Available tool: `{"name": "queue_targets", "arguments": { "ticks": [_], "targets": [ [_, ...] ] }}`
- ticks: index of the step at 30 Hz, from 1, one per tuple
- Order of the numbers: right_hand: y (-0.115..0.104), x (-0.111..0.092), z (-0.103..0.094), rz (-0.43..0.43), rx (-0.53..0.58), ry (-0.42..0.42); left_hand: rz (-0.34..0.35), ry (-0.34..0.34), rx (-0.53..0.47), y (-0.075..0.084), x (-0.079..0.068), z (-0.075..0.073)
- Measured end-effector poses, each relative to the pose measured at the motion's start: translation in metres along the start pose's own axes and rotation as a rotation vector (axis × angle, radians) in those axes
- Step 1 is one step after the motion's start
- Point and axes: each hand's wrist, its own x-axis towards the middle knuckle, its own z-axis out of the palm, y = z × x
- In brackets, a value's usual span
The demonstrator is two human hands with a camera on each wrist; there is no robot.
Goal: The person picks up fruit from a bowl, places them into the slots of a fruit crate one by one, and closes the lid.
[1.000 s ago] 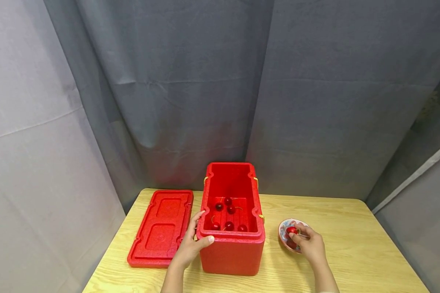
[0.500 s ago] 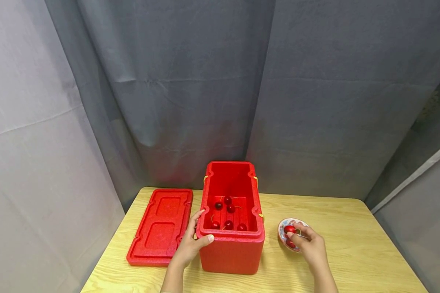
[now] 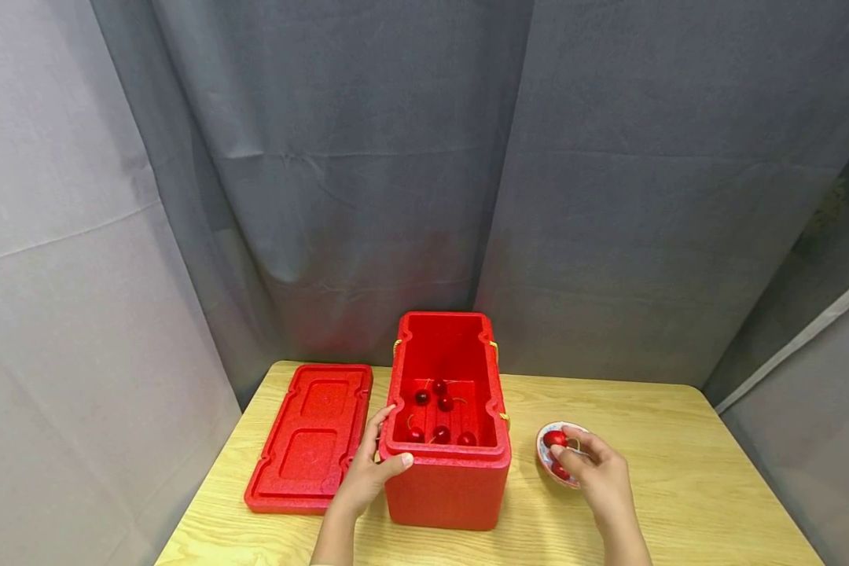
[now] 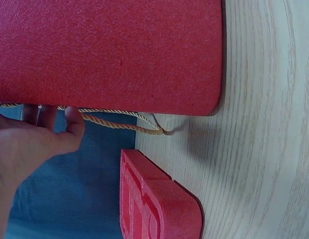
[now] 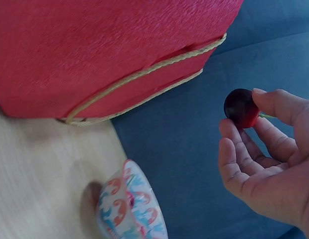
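A red foam box stands lidless on the table, with several dark red cherries on its floor. My left hand grips its near left corner, thumb at the front rim and fingers along the side. In the left wrist view those fingers lie by the rope handle. To the right, my right hand pinches a cherry by its round body, stem towards the palm. That cherry is held above a small patterned bowl, where another cherry lies.
The red lid lies on the wooden table, left of the box. Yellow rope handles hang along the box's sides. A grey curtain hangs right behind the table's back edge.
My right hand has raised the cherry a little from the bowl and shifted it slightly left, uncovering the cherry below. The left hand and the box have stayed put.
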Motion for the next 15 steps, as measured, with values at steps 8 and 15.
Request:
{"name": "queue_targets", "arguments": {
  "ticks": [8,15],
  "targets": [
    [-0.022,-0.004,0.006,-0.016,0.039,-0.041,-0.013,0.016,0.011,-0.003,0.000,0.000],
    [-0.036,0.000,0.011,-0.058,-0.009,-0.057,-0.005,0.017,0.001,-0.006,0.001,0.000]
  ]
}}
